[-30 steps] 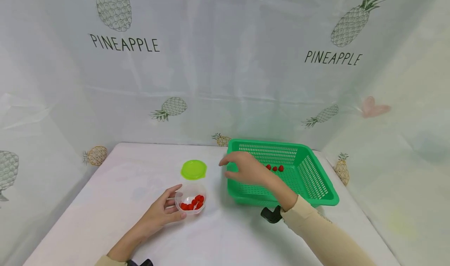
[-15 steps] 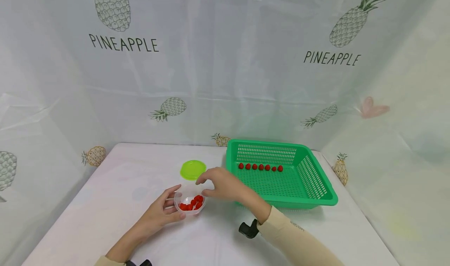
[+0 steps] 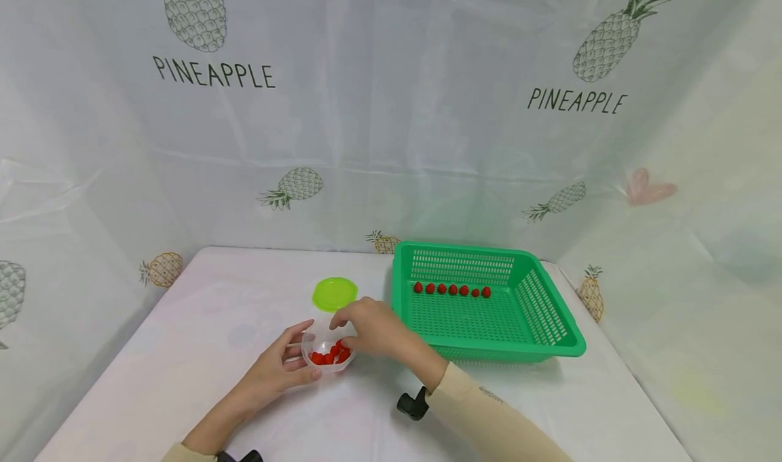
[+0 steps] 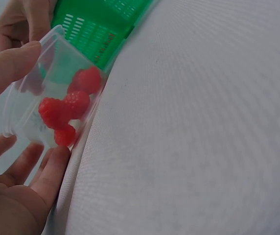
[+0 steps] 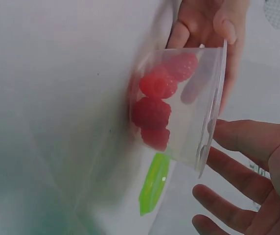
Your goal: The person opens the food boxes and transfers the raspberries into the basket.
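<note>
A clear plastic container (image 3: 317, 335) stands on the table with several red raspberries (image 4: 76, 104) in its bottom. My left hand (image 3: 276, 368) holds it from the left side, thumb and fingers spread round its wall. Over the right side of its rim is my right hand (image 3: 374, 328), fingers loosely bent. In the right wrist view, that hand's thumb and index finger are right at the rim, and no berry shows between them. Just behind the container lies a round lime-green lid (image 3: 334, 294).
To the right stands a green slotted basket (image 3: 501, 349). A row of several red berries (image 3: 453, 290) lies along its far side. White cloth covers the table (image 3: 244, 299), and a pineapple-print curtain (image 3: 391, 109) hangs behind it.
My right hand has moved left and down from over the basket to the container's rim, uncovering the berry row. My left hand has stayed on the container.
</note>
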{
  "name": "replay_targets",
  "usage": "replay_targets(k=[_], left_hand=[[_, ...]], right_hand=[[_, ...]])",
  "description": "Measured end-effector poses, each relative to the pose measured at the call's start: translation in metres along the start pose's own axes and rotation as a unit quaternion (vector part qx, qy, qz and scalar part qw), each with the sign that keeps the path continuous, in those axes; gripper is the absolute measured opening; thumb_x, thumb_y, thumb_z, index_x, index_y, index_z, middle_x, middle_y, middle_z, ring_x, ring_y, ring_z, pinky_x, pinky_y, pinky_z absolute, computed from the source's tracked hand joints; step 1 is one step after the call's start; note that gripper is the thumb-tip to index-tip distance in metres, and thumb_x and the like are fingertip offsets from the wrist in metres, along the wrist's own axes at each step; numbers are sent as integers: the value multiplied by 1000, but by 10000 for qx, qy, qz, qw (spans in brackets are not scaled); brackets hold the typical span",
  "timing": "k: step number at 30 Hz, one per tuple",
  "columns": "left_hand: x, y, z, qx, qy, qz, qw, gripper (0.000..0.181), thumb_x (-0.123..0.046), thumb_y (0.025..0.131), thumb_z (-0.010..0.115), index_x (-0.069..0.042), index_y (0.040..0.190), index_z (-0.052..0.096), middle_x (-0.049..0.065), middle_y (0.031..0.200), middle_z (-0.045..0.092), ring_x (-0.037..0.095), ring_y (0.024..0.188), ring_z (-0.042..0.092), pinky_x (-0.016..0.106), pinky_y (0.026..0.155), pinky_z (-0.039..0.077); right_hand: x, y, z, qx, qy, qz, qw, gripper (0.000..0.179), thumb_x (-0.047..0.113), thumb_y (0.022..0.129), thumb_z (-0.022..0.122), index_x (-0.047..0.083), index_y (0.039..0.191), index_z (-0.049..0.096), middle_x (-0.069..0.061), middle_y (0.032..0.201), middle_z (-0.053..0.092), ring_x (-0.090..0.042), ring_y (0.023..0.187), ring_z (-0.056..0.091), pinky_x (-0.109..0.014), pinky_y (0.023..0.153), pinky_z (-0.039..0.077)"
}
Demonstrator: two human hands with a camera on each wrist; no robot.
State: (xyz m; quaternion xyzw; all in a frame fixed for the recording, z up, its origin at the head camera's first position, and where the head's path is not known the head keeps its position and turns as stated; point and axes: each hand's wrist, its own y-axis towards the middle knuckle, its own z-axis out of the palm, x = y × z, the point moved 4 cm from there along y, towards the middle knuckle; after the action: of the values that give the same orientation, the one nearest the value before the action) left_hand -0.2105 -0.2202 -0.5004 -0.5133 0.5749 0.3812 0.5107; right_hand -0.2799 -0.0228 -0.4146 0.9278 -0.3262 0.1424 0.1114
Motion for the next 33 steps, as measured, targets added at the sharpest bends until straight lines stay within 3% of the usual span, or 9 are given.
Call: replay_targets(k=[11,19,24,33], left_hand=[[0,-1,1,143,-64,71,9999,95,-22,90,88,-24,166,31,23,156,47,36,135,61,33,101,59],[-1,-1,1,238,-83,190,9995,94,-20,92,86,-22,166,30,24,157,45,37,135,60,30,101,58],[-1,-1,1,273,-99,240,9993,94,-19,92,86,-21,167,29,25,157,45,38,136,60,30,101,58],[0,-1,1,164,-94,146,9997,93,-20,91,87,-24,165,32,22,156,45,36,135,60,32,102,58]], right_hand=[[3,5,19,86,659,288,9974,20,12,92,83,15,112,82,6,105,80,-14,99,70,-17,78,51],[-1,6,34,181,1535,339,9874,19,9,90,84,12,109,82,5,100,79,-13,95,73,-13,75,53],[0,10,40,243,1662,293,9854,18,9,90,85,12,107,83,4,97,80,-12,93,73,-12,75,54],[2,12,44,361,1973,620,9777,19,3,87,87,14,102,84,9,87,78,0,80,64,-15,73,54]])
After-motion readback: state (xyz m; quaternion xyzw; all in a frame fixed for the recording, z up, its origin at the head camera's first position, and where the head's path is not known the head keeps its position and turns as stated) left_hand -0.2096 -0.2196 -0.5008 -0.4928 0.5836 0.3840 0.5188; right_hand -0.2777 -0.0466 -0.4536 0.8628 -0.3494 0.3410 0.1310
